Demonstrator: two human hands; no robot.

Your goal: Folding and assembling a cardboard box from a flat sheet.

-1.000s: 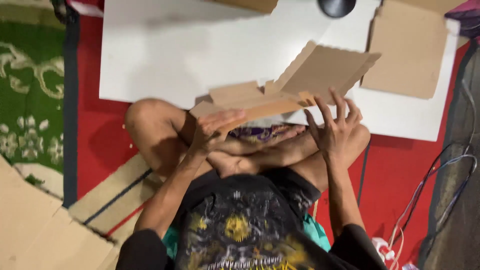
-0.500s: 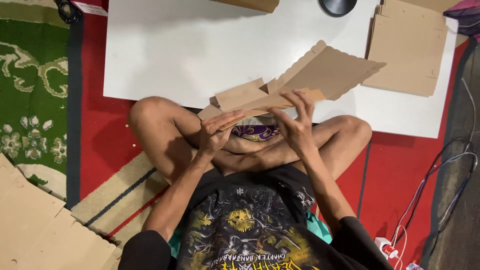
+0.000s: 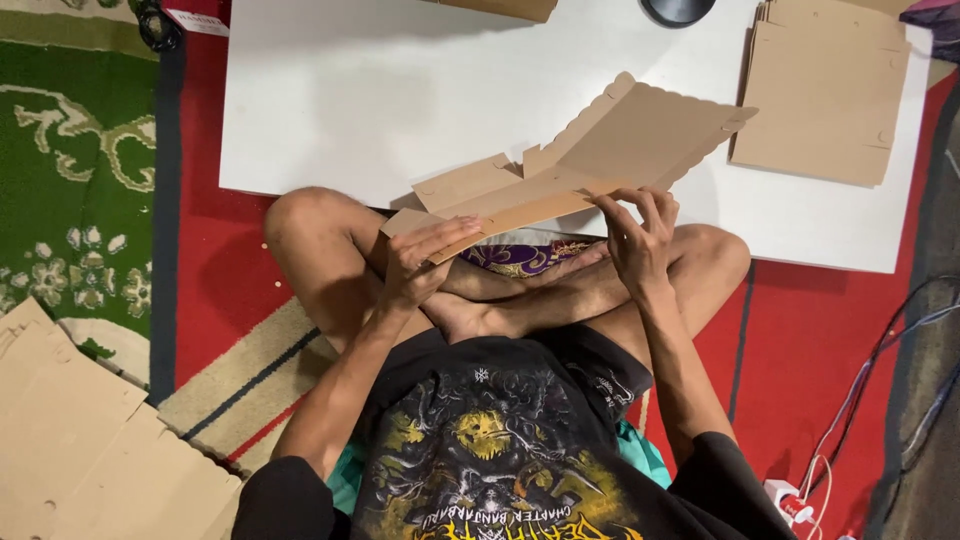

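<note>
I hold a flat brown cardboard box blank point(image 3: 610, 150) with a scalloped edge, half folded, over my crossed legs at the near edge of a white board point(image 3: 400, 90). My left hand point(image 3: 420, 262) grips the blank's near left flap from below. My right hand point(image 3: 637, 235) pinches the near long flap on its right side, fingers curled over the edge. The far panel of the blank tilts up above the board.
A stack of flat brown blanks point(image 3: 825, 95) lies at the board's far right. More cardboard sheets point(image 3: 90, 450) lie on the floor at my left. A black round object point(image 3: 678, 10) sits at the board's far edge. Cables point(image 3: 900, 380) run along the right, over a red and green carpet point(image 3: 70, 170).
My right hand went from spread open beside the blank to gripping its near flap. The blank has tilted and shifted slightly left. My left hand kept its hold.
</note>
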